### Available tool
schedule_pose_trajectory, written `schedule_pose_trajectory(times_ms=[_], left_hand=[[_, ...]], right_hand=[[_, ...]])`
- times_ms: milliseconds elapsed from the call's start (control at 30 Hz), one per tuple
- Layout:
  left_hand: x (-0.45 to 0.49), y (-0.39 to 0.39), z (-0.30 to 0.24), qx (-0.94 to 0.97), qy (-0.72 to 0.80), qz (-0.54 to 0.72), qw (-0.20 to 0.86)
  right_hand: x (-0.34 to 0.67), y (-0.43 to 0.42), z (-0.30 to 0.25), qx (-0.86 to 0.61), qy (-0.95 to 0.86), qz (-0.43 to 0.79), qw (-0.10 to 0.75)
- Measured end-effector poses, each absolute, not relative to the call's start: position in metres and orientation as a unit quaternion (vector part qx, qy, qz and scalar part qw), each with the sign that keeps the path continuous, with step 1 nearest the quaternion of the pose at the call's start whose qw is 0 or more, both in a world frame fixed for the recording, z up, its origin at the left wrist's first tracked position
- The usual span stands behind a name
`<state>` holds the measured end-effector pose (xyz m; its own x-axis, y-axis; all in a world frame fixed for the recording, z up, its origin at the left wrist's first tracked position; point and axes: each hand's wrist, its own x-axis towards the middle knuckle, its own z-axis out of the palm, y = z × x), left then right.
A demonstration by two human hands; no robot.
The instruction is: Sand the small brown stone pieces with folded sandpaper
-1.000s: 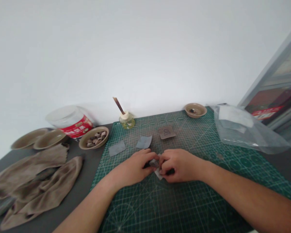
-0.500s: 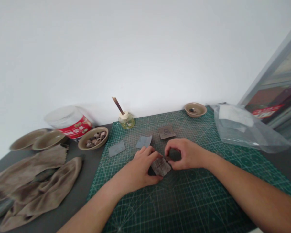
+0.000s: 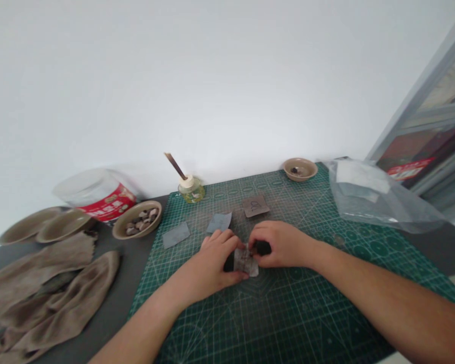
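A small worn grey square that looks like sandpaper lies on the green cutting mat. My left hand is closed on it, fingertips at its far edge and thumb at the near edge. Against its right side, my right hand pinches something small and dark, mostly covered by the fingers. Behind the hands lie two blue-grey pieces of sandpaper, one at the left and one in the middle. A brown piece with a handwritten mark lies farther back.
To the left are a bowl of small stone-like lumps, two stacked-looking bowls, a red-labelled jar and brown cloth. A reed diffuser, a bowl and a clear plastic bag stand or lie along the back.
The grey sandpaper has turned slightly between my hands, and my right fingertips sit farther over its upper edge. The whole view has shifted a little.
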<state>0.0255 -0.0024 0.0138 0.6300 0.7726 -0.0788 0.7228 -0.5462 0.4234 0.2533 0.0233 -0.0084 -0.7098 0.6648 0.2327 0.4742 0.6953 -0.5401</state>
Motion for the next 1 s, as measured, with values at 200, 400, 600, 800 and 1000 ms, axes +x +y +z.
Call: schedule_pose_trajectory(times_ms=[200, 400, 600, 800, 1000], left_hand=[[0.0237, -0.0010, 0.0104, 0.872, 0.434, 0.059, 0.219], [0.0242, -0.0005, 0.0097, 0.868, 0.442, 0.056, 0.218], [0.0244, -0.0001, 0.0097, 0.868, 0.447, 0.048, 0.212], [0.0236, -0.0005, 0.0100, 0.871, 0.440, 0.045, 0.211], [0.0233, 0.0000, 0.0098, 0.873, 0.438, 0.047, 0.210]], right_hand=[[0.2544, 0.0268, -0.0136, -0.293, -0.915, 0.206, 0.184], [0.2538, 0.0286, -0.0125, -0.271, -0.924, 0.203, 0.176], [0.2544, 0.0318, -0.0138, -0.286, -0.923, 0.180, 0.182], [0.2533, 0.0285, -0.0138, -0.326, -0.911, 0.172, 0.183], [0.2527, 0.0270, -0.0127, -0.331, -0.911, 0.176, 0.171]])
